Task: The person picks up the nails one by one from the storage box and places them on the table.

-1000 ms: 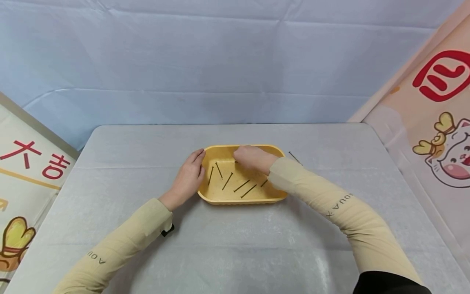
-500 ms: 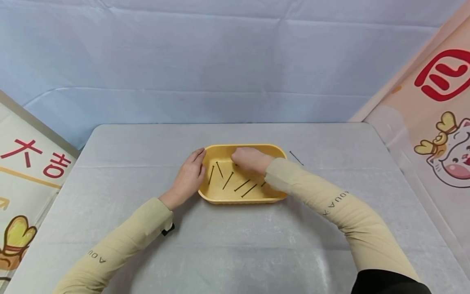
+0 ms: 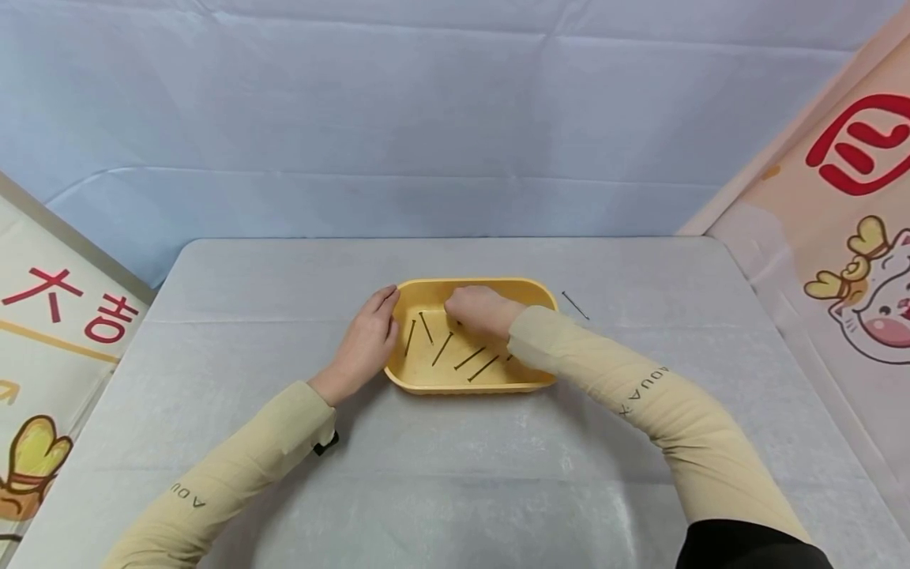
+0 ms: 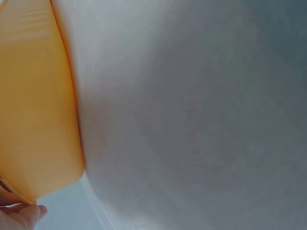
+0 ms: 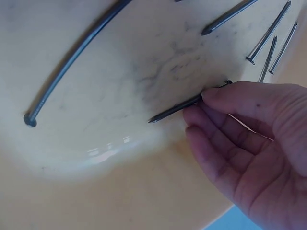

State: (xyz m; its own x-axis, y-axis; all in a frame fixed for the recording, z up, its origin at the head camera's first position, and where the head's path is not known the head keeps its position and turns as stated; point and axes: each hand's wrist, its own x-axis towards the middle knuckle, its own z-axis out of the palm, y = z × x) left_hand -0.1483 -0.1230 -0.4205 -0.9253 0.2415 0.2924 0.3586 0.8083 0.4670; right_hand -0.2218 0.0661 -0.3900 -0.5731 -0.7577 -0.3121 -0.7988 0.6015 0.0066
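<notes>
A yellow plastic basin (image 3: pixel 455 390) stands on the table, with several dark nails (image 3: pixel 442 348) scattered over its floor. At its left end my left hand (image 3: pixel 362 340) grips the rim; in the left wrist view, thumb and fingers (image 4: pixel 29 213) meet at the basin's corner. My right hand (image 3: pixel 479 308) is inside the basin near the far wall. In the right wrist view, its thumb and forefinger pinch a nail (image 5: pixel 173 111) around the middle, the pointed end sticking out to the left. Another nail (image 5: pixel 72 62) lies off to the left there.
One loose nail (image 3: pixel 575 305) lies on the table just right of the basin. A pale grey cloth covers the table (image 3: pixel 455 482). A light blue backdrop (image 3: pixel 441 118) rises behind it, and printed panels flank both sides.
My right hand has moved slightly left inside the basin, the forearm following. My left hand keeps its grip on the rim, and the basin stays in place.
</notes>
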